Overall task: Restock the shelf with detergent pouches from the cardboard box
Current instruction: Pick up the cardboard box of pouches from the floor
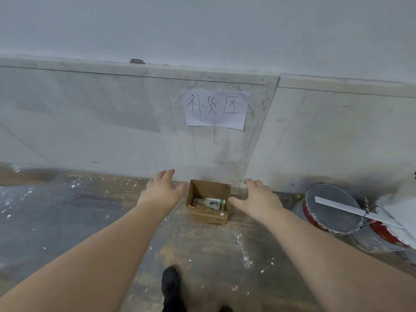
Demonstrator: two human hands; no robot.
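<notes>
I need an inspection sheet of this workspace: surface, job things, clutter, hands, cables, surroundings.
Surface: concrete floor, stained, with white paint specks.
Job's things: open cardboard box on the floor by the wall; detergent pouch lies inside. No shelf seen.
Clutter: paint buckets at right, a white strip across one lid.
Hands: left hand and right hand open, either side of the box, holding nothing.
Cables: nothing seen.
Surroundings: grey wall with handwritten paper sign; a black shoe below.
</notes>
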